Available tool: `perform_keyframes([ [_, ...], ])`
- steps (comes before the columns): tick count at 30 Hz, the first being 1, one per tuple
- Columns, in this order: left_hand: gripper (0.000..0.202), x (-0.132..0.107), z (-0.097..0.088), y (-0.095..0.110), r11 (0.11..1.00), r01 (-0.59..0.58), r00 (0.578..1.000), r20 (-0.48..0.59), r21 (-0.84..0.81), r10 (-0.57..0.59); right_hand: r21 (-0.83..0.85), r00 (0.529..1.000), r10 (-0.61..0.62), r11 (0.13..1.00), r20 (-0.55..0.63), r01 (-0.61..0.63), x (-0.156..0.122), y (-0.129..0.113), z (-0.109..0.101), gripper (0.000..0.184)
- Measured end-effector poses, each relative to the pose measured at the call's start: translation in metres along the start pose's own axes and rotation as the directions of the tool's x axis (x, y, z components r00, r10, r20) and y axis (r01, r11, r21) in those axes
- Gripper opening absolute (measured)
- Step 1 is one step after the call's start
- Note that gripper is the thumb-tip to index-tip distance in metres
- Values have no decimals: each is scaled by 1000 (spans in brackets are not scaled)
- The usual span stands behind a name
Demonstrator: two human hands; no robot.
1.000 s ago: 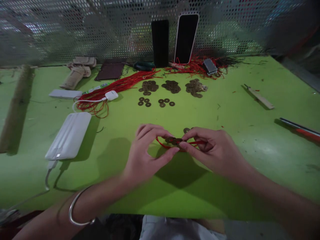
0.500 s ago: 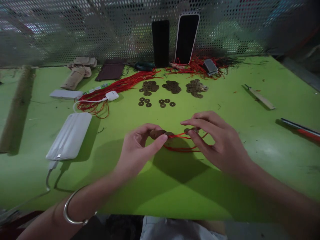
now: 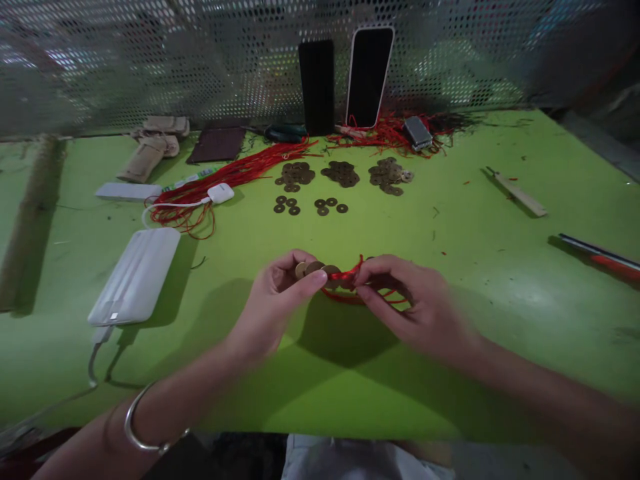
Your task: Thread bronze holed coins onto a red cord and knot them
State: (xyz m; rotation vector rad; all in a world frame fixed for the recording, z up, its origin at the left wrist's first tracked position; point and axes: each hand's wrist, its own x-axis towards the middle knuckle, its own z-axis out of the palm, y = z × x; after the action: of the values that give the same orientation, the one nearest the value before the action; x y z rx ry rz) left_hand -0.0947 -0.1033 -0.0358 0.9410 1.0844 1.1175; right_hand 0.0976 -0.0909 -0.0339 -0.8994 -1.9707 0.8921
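Above the table's near half, my left hand (image 3: pixel 277 300) pinches a short row of brownish coins (image 3: pixel 315 268) between thumb and fingers. Red cord (image 3: pixel 345 275) runs from the coins to my right hand (image 3: pixel 413 297), whose thumb and forefinger are closed on it. A loop of the same cord hangs just below, between the hands. Part of a dark coin shows behind my right fingertips; the rest is hidden. Beyond the hands lie two small groups of holed coins (image 3: pixel 287 205) and, behind them, larger coin piles (image 3: pixel 341 174).
A bundle of red cords (image 3: pixel 235 170) lies at back left, near a white power bank (image 3: pixel 135 277) with its cable. Two phones (image 3: pixel 370 77) lean on a perforated metal screen. A pale-handled tool (image 3: pixel 517 193) and a dark slim tool (image 3: pixel 597 252) rest at right.
My right hand has moved left toward the coins, its fingers now pinched on the red cord. My left hand stays nearly in place. The view has shifted slightly.
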Motion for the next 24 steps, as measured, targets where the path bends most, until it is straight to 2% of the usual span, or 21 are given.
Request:
perform_keyframes([
  [3,15,-1,0,0,999,35,997,67,-40,-32,302,966,221,919,136,-253,0,5,3,11],
  [4,15,-1,0,0,999,39,996,78,-37,-36,330,951,257,895,169,-301,0,6,3,14],
  [6,16,-2,0,0,999,37,995,91,-26,-34,288,942,282,900,184,-326,0,5,4,25],
  [9,13,-2,0,1,999,48,991,127,-24,-45,144,960,241,954,141,-261,0,1,5,45],
  [11,12,-2,1,1,998,58,987,149,-32,-53,84,975,178,978,135,-190,1,0,5,47],
  [13,12,-3,2,0,997,65,986,158,-30,-59,47,987,114,992,113,-120,1,0,7,39],
  [15,15,-4,3,-2,998,66,988,141,-4,-64,8,997,60,998,45,-61,1,2,8,24],
  [17,16,-5,3,-4,998,54,992,115,36,-58,-20,999,42,999,-3,-42,3,5,7,12],
  [19,15,-4,1,-5,998,30,997,74,62,-35,-33,1000,12,999,20,-12,5,8,4,7],
  [24,15,9,-8,-1,990,-39,996,-72,134,49,-156,979,-130,976,158,155,15,15,-17,13],
])
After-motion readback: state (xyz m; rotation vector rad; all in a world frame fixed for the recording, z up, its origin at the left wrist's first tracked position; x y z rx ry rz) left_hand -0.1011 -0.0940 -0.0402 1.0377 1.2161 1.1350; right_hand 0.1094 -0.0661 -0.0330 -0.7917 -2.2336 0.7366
